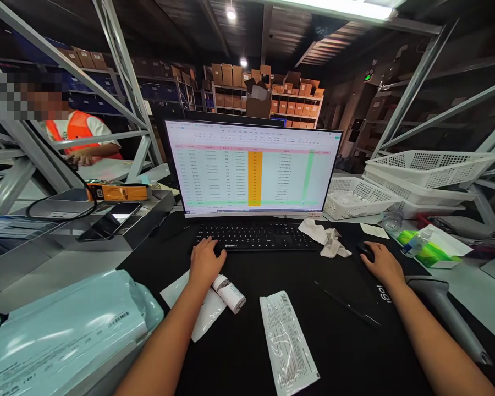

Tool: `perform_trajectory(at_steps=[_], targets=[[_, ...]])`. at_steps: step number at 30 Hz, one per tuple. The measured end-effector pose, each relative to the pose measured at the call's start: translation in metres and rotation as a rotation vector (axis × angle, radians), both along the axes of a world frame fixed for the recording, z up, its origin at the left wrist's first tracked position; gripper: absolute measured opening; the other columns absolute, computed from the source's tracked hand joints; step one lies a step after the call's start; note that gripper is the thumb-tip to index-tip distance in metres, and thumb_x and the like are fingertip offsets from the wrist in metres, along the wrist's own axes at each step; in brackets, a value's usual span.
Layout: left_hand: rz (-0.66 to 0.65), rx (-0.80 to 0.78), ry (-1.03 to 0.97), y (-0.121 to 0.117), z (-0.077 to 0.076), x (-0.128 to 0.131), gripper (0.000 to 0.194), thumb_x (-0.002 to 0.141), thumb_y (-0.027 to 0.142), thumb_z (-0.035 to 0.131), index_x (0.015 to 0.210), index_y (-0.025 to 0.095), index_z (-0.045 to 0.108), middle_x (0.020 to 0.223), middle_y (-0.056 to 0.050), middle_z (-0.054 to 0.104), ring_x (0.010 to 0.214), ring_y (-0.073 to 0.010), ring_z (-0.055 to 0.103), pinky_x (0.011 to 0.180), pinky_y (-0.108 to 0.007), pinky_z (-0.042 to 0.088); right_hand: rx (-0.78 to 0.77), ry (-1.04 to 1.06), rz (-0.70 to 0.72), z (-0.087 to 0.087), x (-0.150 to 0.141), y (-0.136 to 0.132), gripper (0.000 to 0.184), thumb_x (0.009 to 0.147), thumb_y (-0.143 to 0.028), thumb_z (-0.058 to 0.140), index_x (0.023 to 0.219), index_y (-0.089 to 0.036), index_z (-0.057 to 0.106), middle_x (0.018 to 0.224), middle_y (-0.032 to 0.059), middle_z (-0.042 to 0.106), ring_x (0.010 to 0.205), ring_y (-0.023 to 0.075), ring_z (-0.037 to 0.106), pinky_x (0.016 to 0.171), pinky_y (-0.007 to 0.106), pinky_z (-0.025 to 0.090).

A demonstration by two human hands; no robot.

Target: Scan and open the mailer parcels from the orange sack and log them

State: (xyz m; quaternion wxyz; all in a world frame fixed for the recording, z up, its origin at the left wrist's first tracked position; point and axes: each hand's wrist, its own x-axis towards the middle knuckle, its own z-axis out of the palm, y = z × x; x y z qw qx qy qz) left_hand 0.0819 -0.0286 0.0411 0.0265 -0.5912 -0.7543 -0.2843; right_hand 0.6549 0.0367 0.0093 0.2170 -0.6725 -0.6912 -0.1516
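My left hand rests at the left front corner of a black keyboard, fingers curled loosely on the keys, holding nothing. My right hand lies over a black mouse on the dark desk mat, fingers wrapped on it. A monitor with a spreadsheet stands behind the keyboard. Beside my left wrist lies a small white roll on a white paper slip. A flat clear packet lies between my arms. A black pen lies near my right forearm.
White mesh baskets are stacked at the right. A crumpled cloth, a green packet and a grey scanner lie at the right. A phone and light-blue mailer bags sit at the left. A person in an orange vest works behind the racks.
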Motion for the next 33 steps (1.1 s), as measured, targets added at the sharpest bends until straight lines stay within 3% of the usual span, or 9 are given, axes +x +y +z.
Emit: perform_trajectory(at_steps=[6,10,13,18,25,33], targets=[[0.022,-0.012,0.035,-0.004,0.004,0.005,0.047,0.089,0.030,0.051,0.128,0.007,0.066,0.145,-0.019,0.057,0.140,-0.0333,0.048,0.121,-0.051,0.031,0.104,0.024,0.064,0.030,-0.029,-0.010,0.049,0.091,-0.039,0.049,0.129,-0.009,0.057,0.133,0.0228,0.051,0.122,0.0385,0.049,0.103,0.055,0.044],[0.023,-0.046,0.050,-0.007,0.008,0.008,0.047,0.091,0.028,0.050,0.130,0.006,0.065,0.146,-0.020,0.056,0.141,-0.0327,0.046,0.121,-0.050,0.030,0.044,0.003,0.336,0.051,-0.096,-0.015,0.038,0.096,-0.034,0.042,0.123,-0.014,0.059,0.125,0.0161,0.058,0.117,0.0283,0.054,0.105,0.044,0.046],[0.035,-0.074,0.062,-0.008,0.012,0.009,0.046,0.092,0.027,0.049,0.131,0.006,0.064,0.147,-0.018,0.056,0.141,-0.0322,0.046,0.121,-0.050,0.031,-0.080,-0.044,0.549,0.054,-0.154,-0.015,0.035,0.097,-0.034,0.046,0.123,-0.018,0.062,0.125,0.0115,0.059,0.116,0.0228,0.057,0.104,0.035,0.048],[0.027,-0.072,0.084,-0.011,0.016,0.010,0.045,0.093,0.026,0.050,0.130,0.006,0.065,0.145,-0.017,0.058,0.139,-0.0315,0.048,0.120,-0.048,0.034,-0.156,-0.049,0.592,0.051,-0.209,-0.004,0.043,0.090,-0.040,0.063,0.128,-0.019,0.064,0.129,0.0154,0.057,0.120,0.0305,0.054,0.106,0.046,0.047],[0.014,-0.057,0.105,-0.012,0.018,0.010,0.042,0.093,0.025,0.049,0.125,0.006,0.068,0.142,-0.019,0.060,0.135,-0.0325,0.052,0.118,-0.049,0.036,-0.169,-0.025,0.566,0.056,-0.207,-0.003,0.040,0.095,-0.038,0.061,0.130,-0.018,0.064,0.140,0.0162,0.050,0.134,0.0332,0.044,0.117,0.053,0.034],[0.025,-0.074,0.114,-0.011,0.018,0.012,0.041,0.094,0.024,0.049,0.126,0.005,0.067,0.142,-0.019,0.060,0.135,-0.0318,0.052,0.118,-0.047,0.037,-0.269,0.005,0.613,0.054,-0.181,-0.032,0.033,0.094,-0.025,0.058,0.124,-0.015,0.065,0.145,0.0167,0.043,0.135,0.0298,0.041,0.116,0.048,0.036]])
